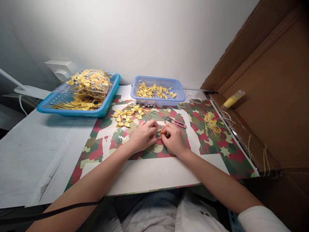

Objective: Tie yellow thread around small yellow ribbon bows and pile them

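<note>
Both hands meet at table centre: our left hand (142, 135) and right hand (173, 138) are pinched together on one small yellow bow (161, 131), fingertips closed around it; the bow sits between the two hands, just above the camouflage-print mat (212, 151), mostly hidden by fingers.

Largest to smallest from there: brown cardboard wall (277, 96) well to the right of our right hand; white table (31, 151) spreading left of our left hand; the mat directly under both hands; big blue tray (106, 106) far ahead-left of the left hand, piled with bagged yellow bows (90, 80); smaller lilac basket (180, 95) ahead of both hands, loose bows inside; a cluster of loose bows (125, 116) on the mat just ahead of the left hand; yellow thread scraps (211, 124) to the right of the right hand; red-handled snips (177, 122) just ahead of the right hand, not touched; yellow glue tube (233, 99) far ahead-right, lying on the cardboard.
</note>
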Demonstrator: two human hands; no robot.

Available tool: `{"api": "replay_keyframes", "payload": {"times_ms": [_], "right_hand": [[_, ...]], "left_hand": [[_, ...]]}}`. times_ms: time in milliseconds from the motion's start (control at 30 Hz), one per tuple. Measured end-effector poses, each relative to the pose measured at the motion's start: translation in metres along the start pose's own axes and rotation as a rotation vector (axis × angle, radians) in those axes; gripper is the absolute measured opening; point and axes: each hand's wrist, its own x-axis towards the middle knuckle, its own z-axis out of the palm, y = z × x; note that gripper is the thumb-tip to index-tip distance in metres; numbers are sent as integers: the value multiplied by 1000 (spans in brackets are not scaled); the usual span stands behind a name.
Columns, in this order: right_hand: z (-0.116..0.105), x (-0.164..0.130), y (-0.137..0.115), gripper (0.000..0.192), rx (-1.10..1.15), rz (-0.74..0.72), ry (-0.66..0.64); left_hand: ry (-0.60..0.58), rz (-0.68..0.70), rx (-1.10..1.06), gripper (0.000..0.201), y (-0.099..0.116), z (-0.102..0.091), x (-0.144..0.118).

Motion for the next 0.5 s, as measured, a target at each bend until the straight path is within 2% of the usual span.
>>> {"api": "replay_keyframes", "payload": {"times_ms": [200,333,433,500], "right_hand": [[-1,1,-2,19,44,-7,-19],[-17,10,-2,14,93,14,-49],[-35,20,13,10,-76,49,81],[-44,24,29,15,-261,92,128]], "left_hand": [[10,-27,-16,12,0,-3,1],[13,-60,-25,13,1,-6,2],[9,-72,-31,14,2,-8,2],[7,-76,-37,14,2,-8,2]]}}
